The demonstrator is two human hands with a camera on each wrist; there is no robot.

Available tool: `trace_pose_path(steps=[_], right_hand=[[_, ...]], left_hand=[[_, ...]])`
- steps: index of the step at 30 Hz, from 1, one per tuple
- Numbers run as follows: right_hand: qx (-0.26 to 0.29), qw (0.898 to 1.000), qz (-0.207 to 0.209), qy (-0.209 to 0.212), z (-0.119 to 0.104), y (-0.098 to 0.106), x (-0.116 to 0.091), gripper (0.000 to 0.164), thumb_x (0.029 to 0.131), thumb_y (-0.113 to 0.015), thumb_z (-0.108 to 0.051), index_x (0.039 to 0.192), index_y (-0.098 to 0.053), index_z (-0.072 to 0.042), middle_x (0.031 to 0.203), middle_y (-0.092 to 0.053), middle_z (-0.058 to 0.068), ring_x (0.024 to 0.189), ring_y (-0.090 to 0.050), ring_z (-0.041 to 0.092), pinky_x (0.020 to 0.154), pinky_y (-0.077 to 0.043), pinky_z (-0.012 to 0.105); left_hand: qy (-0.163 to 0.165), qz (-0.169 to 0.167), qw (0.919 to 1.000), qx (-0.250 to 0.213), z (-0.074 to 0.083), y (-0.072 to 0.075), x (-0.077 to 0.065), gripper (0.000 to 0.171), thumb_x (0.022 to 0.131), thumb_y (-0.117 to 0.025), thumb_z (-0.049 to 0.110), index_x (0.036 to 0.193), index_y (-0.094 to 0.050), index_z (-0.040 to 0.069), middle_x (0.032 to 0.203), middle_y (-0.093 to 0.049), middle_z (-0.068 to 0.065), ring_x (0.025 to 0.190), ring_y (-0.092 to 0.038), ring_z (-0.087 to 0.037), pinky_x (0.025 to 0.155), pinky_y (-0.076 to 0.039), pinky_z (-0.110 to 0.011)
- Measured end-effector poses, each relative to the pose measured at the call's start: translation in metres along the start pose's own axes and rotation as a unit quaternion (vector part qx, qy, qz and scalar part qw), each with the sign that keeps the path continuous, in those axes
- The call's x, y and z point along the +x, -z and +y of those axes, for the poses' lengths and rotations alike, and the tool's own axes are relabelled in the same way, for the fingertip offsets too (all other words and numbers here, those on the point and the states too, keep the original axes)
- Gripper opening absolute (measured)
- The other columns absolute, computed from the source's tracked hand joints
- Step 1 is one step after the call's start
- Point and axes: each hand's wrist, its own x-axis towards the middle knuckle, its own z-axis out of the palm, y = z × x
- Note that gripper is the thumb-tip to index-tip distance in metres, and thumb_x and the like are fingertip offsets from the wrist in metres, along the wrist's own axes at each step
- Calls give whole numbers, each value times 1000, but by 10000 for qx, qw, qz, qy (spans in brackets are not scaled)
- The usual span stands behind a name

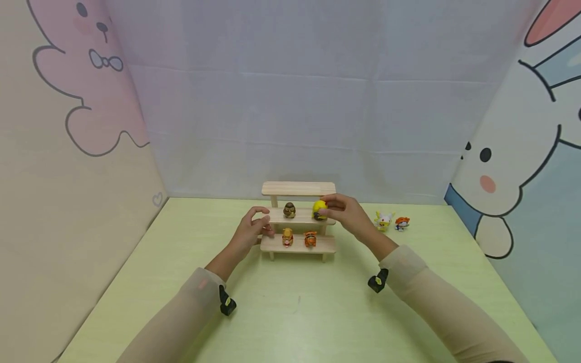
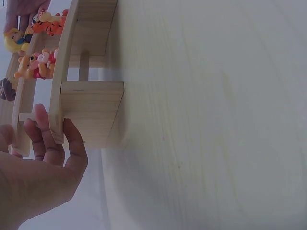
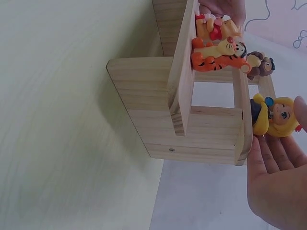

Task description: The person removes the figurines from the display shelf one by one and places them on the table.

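A three-tier wooden display shelf [image 1: 298, 188] stands toward the back of the table. My left hand [image 1: 247, 231] grips its left end, fingers on both sides of the lower board's edge in the left wrist view. With my right hand [image 1: 348, 216] I hold a yellow-haired figurine [image 3: 284, 116] between thumb and fingers, at the right end of the middle tier. An owl figurine [image 1: 289, 210] sits further left on that same tier. On the lowest tier are a bear figurine [image 2: 29, 67] with a small pink one against it, and an orange striped tiger figurine [image 1: 310, 239].
To the right of the shelf, a white-and-yellow figurine [image 1: 383, 221] and an orange-haired figurine [image 1: 401, 224] stand on the pale green table [image 1: 290, 312]. A light cloth backdrop [image 1: 299, 111] rises behind the shelf, with cartoon-printed panels on both sides.
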Motion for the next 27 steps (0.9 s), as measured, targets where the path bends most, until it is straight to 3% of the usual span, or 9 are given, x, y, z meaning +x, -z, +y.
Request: trace_pose_path(steps=[17,27], right_hand=[[-32,9998,163,-101,7,24,-15,50,96,-76,-28,139,-61,-7,134,-65,15,124,-63,29,105,-48,49],[-317,9988,301,-212,9,38,-24,55,96,-76,-36,141,-59,-9,135,-65,14,121,-65,25,94,-52,33]], left_hand=[[-27,-16,10000,-38,-1,1,0,31,109,-55,31,137,-49,18,91,-66,-4,86,-72,-19,74,-52,-39],[-19,-27,10000,-42,0,1,-1,30,109,-55,30,136,-49,18,92,-66,-5,86,-72,-19,74,-53,-39]])
